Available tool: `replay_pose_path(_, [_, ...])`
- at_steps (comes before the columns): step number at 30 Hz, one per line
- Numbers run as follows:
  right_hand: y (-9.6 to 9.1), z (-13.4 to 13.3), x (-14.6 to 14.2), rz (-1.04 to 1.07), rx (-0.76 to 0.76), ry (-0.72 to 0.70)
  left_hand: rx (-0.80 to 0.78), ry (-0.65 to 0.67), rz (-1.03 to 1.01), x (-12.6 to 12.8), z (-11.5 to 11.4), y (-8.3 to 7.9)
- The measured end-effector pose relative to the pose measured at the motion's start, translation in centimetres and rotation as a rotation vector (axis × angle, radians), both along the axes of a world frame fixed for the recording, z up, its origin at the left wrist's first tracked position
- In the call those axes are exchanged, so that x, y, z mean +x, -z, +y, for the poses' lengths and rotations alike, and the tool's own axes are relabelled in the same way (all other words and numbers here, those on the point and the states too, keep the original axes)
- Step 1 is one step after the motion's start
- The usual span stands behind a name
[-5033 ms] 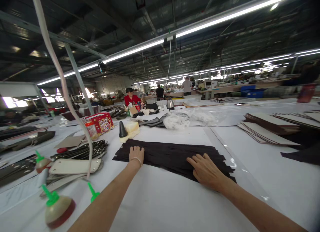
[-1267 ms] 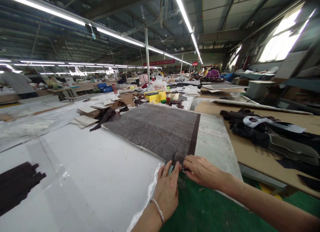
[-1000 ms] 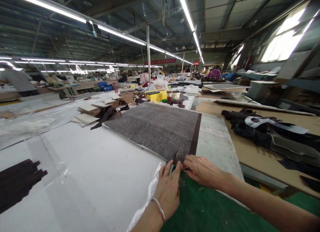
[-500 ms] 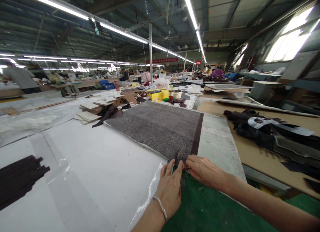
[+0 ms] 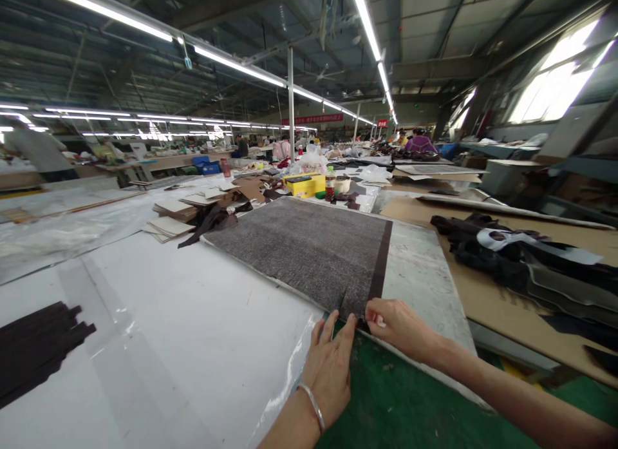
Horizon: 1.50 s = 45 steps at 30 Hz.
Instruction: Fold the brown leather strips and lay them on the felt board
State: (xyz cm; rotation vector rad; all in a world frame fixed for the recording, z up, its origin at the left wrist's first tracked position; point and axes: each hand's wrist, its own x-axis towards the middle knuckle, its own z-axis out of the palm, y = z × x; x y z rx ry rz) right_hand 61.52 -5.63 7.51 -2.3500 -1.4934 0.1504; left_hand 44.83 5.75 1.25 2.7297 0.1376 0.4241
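A dark grey-brown speckled fabric sheet [image 5: 299, 249] lies on the board in front of me, with a darker plain strip [image 5: 381, 265] along its right side. My left hand [image 5: 329, 365], a silver bangle [image 5: 311, 407] on its wrist, rests with fingers stretched out at the sheet's near edge. Just right of it, my right hand [image 5: 398, 326] is closed at the near right corner, by the end of the dark strip. Something small and pale shows between its curled fingers; I cannot tell what it is.
A stack of dark strips [image 5: 41, 349] lies on the white tabletop [image 5: 183, 333] at left. Pale card pieces [image 5: 171, 227], a yellow box [image 5: 305, 183] and a bottle [image 5: 330, 183] stand beyond the sheet. Black scraps [image 5: 502, 252] cover a brown board at right. Green floor shows below.
My right hand has shifted slightly right and its fingers have curled in, leaving a wider gap from my left hand. My left hand stays nearly in place at the edge.
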Motion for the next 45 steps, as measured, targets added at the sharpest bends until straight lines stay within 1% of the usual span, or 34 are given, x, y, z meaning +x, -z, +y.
replay_pose_path(3, [0.6, -0.3, 1.5, 0.160, 0.035, 0.053, 0.021, 0.009, 0.009, 0.0, -0.1, -0.1])
replay_pose_path(7, [1.3, -0.9, 3.6, 0.352, 0.073, 0.072, 0.042, 0.026, -0.012, 0.0, -0.2, 0.0])
replay_pose_path(11, [1.1, -1.0, 4.7, 0.444, 0.106, 0.059, 0.053, 0.024, -0.016, 0.1, -0.3, 0.4])
replay_pose_path(14, [0.5, -1.0, 4.2, 0.413, 0.118, 0.023, 0.052, 0.025, -0.003, 0.2, -0.3, 0.6])
replay_pose_path(18, [0.0, -1.5, 1.5, 0.319, 0.118, -0.053, 0.032, 0.017, 0.015, 0.1, -0.4, 0.4])
replay_pose_path(21, [0.3, -1.9, -0.3, 0.089, 0.082, -0.075, 0.027, 0.016, 0.019, 0.0, -0.4, 0.2])
replay_pose_path(23, [0.7, -1.9, -1.0, -0.074, 0.056, -0.069, 0.027, 0.004, 0.020, 0.0, -0.4, 0.1])
replay_pose_path(25, [1.0, -1.8, -1.3, -0.141, 0.045, -0.072, 0.027, -0.005, 0.021, 0.0, -0.5, 0.2])
replay_pose_path(30, [1.2, -1.8, -1.2, -0.118, 0.037, -0.101, 0.019, -0.003, 0.012, 0.0, -0.6, 0.2])
replay_pose_path(36, [1.7, -1.7, -1.8, -0.156, 0.075, -0.061, 0.005, -0.027, -0.002, 0.0, -0.6, -0.1])
replay_pose_path(39, [2.0, -1.4, -2.0, -0.131, 0.095, -0.047, 0.006, -0.033, -0.004, 0.0, -0.7, -0.2])
replay_pose_path(45, [2.2, -1.4, -2.0, -0.061, 0.147, -0.073, 0.004, -0.044, -0.004, 0.1, -0.8, -0.3])
